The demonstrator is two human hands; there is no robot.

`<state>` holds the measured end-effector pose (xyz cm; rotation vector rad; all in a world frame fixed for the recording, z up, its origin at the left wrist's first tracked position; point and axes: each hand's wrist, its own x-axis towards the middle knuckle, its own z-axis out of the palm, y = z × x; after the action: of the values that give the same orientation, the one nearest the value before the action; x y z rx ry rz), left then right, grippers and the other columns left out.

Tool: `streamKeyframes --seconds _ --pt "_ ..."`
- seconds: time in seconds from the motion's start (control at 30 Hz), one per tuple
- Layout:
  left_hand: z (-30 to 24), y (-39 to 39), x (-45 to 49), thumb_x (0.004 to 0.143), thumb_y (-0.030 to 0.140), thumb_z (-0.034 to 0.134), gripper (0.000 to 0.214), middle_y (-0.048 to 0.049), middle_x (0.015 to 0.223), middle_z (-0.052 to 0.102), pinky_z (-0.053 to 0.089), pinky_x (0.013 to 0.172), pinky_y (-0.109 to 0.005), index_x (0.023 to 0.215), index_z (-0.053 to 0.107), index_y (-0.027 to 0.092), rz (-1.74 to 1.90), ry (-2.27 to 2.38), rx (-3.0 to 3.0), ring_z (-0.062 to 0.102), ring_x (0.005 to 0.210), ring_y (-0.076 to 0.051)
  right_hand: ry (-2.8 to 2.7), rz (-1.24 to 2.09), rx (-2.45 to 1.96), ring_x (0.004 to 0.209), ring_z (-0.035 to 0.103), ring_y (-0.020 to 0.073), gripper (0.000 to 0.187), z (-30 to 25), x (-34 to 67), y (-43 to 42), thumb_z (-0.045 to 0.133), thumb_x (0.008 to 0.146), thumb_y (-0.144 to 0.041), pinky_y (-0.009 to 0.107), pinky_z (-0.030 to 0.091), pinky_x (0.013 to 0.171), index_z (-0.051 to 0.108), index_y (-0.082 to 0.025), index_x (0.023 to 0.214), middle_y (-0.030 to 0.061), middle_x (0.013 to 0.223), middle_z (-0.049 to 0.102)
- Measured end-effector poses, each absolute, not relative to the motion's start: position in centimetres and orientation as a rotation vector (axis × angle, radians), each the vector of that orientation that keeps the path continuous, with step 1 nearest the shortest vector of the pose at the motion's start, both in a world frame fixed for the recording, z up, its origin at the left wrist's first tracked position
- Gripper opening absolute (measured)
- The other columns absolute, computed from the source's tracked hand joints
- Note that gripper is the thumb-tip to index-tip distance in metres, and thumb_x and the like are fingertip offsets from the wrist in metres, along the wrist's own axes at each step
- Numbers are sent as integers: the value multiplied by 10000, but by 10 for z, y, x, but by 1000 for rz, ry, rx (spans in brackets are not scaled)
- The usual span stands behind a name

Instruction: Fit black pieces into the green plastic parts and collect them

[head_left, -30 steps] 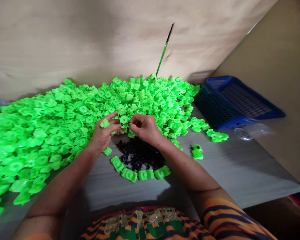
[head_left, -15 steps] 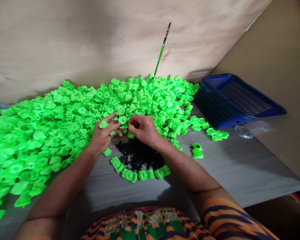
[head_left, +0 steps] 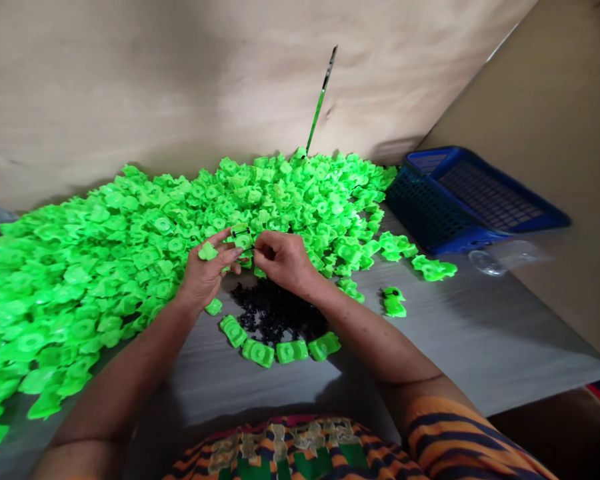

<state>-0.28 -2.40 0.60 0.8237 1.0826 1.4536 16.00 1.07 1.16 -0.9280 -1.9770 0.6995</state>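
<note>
My left hand [head_left: 204, 272] is closed on a bright green toy car body [head_left: 243, 241], its underside turned up. A black wheel axle [head_left: 240, 231] lies across the car's far end. Another green piece [head_left: 208, 251] is tucked against the same hand. My right hand [head_left: 283, 259] pinches at the car's near right edge, on what looks like a thin black axle mostly hidden by the fingers. Below the hands is a heap of black axles [head_left: 275, 313]. Several green car bodies [head_left: 259, 353] lie in a curved row in front of it.
A large pile of green plastic parts [head_left: 145, 247] spreads along the wall. A thin green and black stick [head_left: 320, 103] rises from it. At right are a blue basket [head_left: 440, 207], clear plastic pieces [head_left: 487, 263] and a loose green piece with black [head_left: 394, 303].
My right hand has shifted slightly left, closer against the car. The car is still in my left hand, and the whole view has moved very slightly.
</note>
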Motion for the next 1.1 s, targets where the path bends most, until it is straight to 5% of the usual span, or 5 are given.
streamKeyframes --seconds 0.57,1.1 --pt "7 -27 -2 537 257 938 623 -48 864 787 575 585 -290 1131 785 145 1601 1146 999 688 665 -172 -1906 794 -891 611 462 114 133 9 158 8 546 836 -237 239 350 604 534 -213 705 -43 598 490" --pt "8 -27 -3 551 250 927 588 -39 824 788 606 569 -313 1116 801 150 1613 1184 1024 691 579 -169 -1895 789 -888 595 464 116 157 5 154 7 550 853 -194 239 360 596 538 -216 698 -41 596 497"
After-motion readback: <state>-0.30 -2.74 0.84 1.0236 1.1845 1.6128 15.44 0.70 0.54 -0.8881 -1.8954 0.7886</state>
